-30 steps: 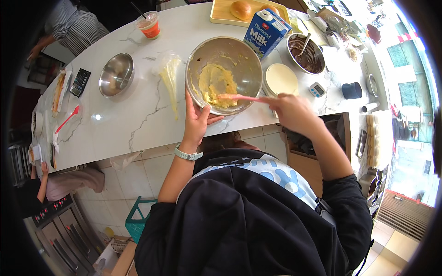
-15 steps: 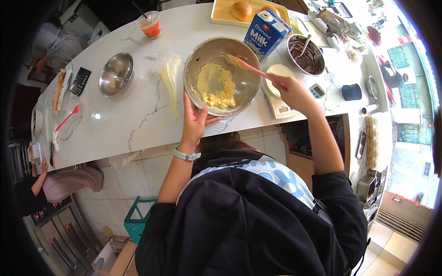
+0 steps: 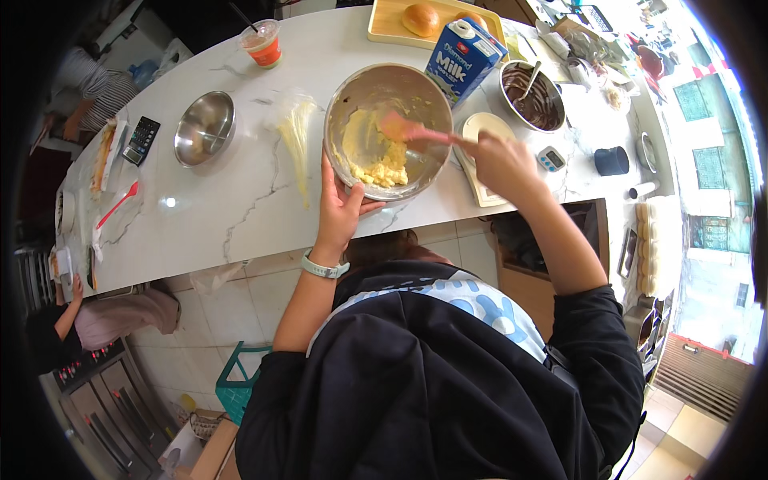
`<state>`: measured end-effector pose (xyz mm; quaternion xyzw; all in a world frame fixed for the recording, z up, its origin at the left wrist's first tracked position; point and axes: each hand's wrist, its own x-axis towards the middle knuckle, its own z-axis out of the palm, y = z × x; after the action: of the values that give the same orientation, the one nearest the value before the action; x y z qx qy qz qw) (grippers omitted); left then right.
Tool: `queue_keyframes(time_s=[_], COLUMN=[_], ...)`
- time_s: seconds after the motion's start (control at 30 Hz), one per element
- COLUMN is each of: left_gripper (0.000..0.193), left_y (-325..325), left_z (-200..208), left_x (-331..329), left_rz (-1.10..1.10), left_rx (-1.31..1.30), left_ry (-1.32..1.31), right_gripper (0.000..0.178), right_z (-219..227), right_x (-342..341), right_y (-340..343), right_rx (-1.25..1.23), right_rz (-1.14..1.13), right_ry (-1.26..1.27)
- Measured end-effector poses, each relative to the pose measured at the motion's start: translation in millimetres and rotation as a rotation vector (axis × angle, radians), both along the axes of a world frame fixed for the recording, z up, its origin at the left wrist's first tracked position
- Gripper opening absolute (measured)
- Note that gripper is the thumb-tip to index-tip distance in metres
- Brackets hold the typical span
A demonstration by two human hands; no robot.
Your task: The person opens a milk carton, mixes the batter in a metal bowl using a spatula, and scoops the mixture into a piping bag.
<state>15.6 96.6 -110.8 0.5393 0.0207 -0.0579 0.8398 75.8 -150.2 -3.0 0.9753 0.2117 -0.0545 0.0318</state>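
Blue carton [image 3: 462, 64]: large white lettering across its front. Metal bowl [image 3: 432, 102]: beside the carton, over the white counter [image 3: 216, 204] near its front edge; I observe pale yellow, lumpy mixture [image 3: 386, 171] smeared inside. Left hand [image 3: 340, 205]: fingers spread against the bowl's outside, thumb at the rim. Right hand [image 3: 506, 170]: fingers curled around the pink spatula [image 3: 410, 131], its head blurred within the bowl.

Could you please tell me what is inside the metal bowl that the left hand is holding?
Inside the metal bowl is a lumpy, pale yellow mixture, with the blurred head of a pink spatula that the right hand grips. Whatever lies under the mixture is covered.
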Motion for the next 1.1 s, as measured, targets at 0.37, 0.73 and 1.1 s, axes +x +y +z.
queue_keyframes(time_s=[0.37,0.73,1.1], left_gripper=[0.074,0.075,0.075], left_y=[0,-2,-1], left_z=[-3,5,0], left_x=[-1,6,9], left_rz=[0.068,0.024,0.02], left_rx=[0.045,-0.006,-0.035], left_ry=[-0.022,-0.008,0.008], right_gripper=[0.05,0.045,0.054], right_z=[8,4,18], right_x=[-34,0,10], right_y=[-8,-1,23], right_rx=[0.21,0.324,0.205], right_rz=[0.07,0.11,0.144], right_ry=[0.318,0.517,0.535])
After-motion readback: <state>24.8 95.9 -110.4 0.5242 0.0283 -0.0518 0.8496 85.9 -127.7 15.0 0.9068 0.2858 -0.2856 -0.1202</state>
